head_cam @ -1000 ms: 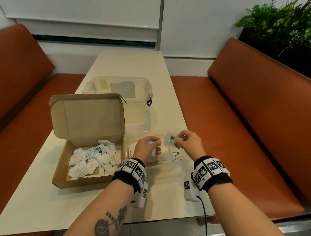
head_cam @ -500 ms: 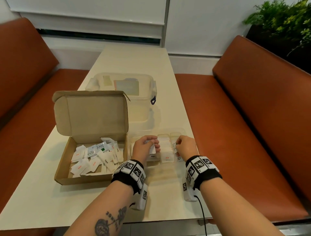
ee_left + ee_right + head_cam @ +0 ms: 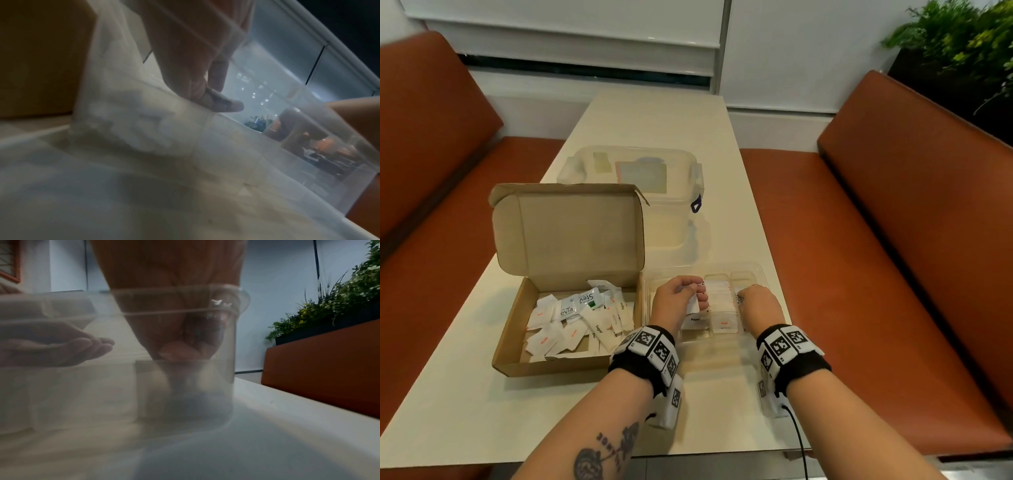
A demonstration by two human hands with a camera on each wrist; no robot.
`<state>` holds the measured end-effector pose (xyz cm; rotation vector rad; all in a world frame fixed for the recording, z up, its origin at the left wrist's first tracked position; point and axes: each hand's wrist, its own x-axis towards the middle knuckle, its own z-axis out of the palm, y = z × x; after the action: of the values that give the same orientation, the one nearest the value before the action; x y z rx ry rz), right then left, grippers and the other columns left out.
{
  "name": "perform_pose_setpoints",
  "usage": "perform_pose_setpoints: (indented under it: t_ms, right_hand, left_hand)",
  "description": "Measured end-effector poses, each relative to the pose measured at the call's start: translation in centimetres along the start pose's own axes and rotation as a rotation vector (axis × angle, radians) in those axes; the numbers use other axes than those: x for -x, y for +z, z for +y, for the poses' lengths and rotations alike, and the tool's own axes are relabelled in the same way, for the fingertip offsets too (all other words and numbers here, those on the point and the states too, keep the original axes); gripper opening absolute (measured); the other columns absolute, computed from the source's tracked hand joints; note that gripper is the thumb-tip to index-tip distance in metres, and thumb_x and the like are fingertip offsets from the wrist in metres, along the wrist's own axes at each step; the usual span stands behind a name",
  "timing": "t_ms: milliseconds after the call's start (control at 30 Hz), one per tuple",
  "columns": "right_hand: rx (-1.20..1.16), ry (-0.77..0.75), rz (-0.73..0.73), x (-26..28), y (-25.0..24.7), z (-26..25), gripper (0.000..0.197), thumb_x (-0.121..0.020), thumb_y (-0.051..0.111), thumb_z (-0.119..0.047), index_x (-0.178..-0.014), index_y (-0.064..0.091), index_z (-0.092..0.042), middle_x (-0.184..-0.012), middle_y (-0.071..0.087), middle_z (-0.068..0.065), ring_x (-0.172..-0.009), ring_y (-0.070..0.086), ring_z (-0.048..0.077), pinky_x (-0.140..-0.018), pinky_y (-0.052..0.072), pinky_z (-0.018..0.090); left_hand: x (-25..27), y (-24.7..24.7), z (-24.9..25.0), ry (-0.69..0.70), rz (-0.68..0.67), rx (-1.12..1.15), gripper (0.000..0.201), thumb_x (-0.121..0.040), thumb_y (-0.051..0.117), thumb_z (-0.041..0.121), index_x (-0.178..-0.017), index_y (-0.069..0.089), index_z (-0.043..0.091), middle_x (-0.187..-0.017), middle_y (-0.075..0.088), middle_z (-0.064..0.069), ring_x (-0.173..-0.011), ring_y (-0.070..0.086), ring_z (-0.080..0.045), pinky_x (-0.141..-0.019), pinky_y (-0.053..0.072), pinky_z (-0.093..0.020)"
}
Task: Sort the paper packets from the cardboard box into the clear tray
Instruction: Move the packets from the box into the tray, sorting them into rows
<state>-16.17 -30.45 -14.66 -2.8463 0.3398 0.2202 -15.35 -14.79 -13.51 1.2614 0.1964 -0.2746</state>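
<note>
Presently, flat white paper packets (image 3: 571, 329) lie jumbled in the open brown cardboard box (image 3: 512, 337) at 9 o'clock of the glossy compartmented clear tray (image 3: 753, 274) on the cream table (image 3: 657, 116). Left hand (image 3: 676, 303), fingers curled, pinches one packet above the tray; right hand (image 3: 760, 308) reaches knuckles-up into the rightmost compartment, grasp hidden.

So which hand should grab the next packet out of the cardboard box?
Probably the left hand: it is right beside the cardboard box, though it holds a white packet. The right hand is at the clear tray's far side.
</note>
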Motion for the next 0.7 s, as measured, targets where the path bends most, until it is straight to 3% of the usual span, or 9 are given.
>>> perform_pose_setpoints:
  t_ms: [133,200,300,400,567,700]
  right_hand:
    - [0.000,0.016,-0.006,0.2,0.0,-0.1,0.025,-0.089,0.038,0.001,-0.089,0.063,-0.004,-0.098,0.061,0.012,-0.076,0.045,0.019,-0.066,0.034,0.025]
    - [-0.044,0.012,0.055,0.5,-0.4,-0.1,0.022,-0.091,0.040,-0.002,-0.092,0.062,-0.005,-0.102,0.057,0.012,-0.081,0.052,0.023,-0.068,0.039,0.028]
    - [-0.120,0.060,0.235,1.1,-1.4,0.0,0.027,-0.093,0.044,-0.005,-0.117,0.058,-0.005,-0.124,0.047,0.010,-0.092,0.061,0.028,-0.079,0.051,0.034]
    - [-0.112,0.194,0.232,1.3,-2.4,0.3,0.031,-0.094,0.044,-0.007,-0.123,0.050,-0.003,-0.140,0.035,0.014,-0.094,0.062,0.029,-0.078,0.050,0.033]
    - [-0.088,0.213,0.180,1.2,-2.6,0.7,0.031,-0.091,0.037,0.003,-0.116,0.055,-0.003,-0.121,0.052,0.015,-0.096,0.062,0.031,-0.081,0.050,0.036]
    - [-0.088,0.211,0.187,1.4,-2.3,1.0,0.031,-0.090,0.037,0.005,-0.114,0.055,-0.002,-0.118,0.053,0.015,-0.095,0.061,0.031,-0.079,0.049,0.035]
  left_hand:
    - [-0.1,-0.1,0.1,-0.006,0.011,-0.017,0.017,-0.092,0.046,-0.008,-0.099,0.062,-0.005,-0.079,0.060,-0.016,-0.062,0.057,-0.022,-0.055,0.055,-0.024]
    - [-0.1,-0.1,0.1,-0.012,0.012,-0.019,0.017,-0.092,0.046,-0.008,-0.098,0.062,-0.005,-0.079,0.061,-0.015,-0.062,0.058,-0.022,-0.055,0.056,-0.025]
    - [-0.1,-0.2,0.2,-0.010,0.011,-0.021,0.017,-0.092,0.046,-0.009,-0.097,0.062,-0.004,-0.078,0.061,-0.015,-0.062,0.058,-0.021,-0.056,0.056,-0.024]
    - [-0.2,-0.3,0.1,-0.009,0.011,-0.046,0.017,-0.092,0.047,-0.007,-0.096,0.062,-0.003,-0.080,0.062,-0.014,-0.064,0.059,-0.021,-0.058,0.056,-0.025]
    - [-0.1,-0.2,0.2,-0.017,0.012,-0.041,0.017,-0.092,0.047,-0.008,-0.094,0.063,-0.002,-0.079,0.063,-0.014,-0.061,0.060,-0.018,-0.058,0.057,-0.024]
    - [-0.2,-0.2,0.3,-0.006,0.011,-0.039,0.018,-0.092,0.046,-0.009,-0.093,0.062,-0.002,-0.079,0.061,-0.015,-0.063,0.059,-0.021,-0.058,0.056,-0.025]
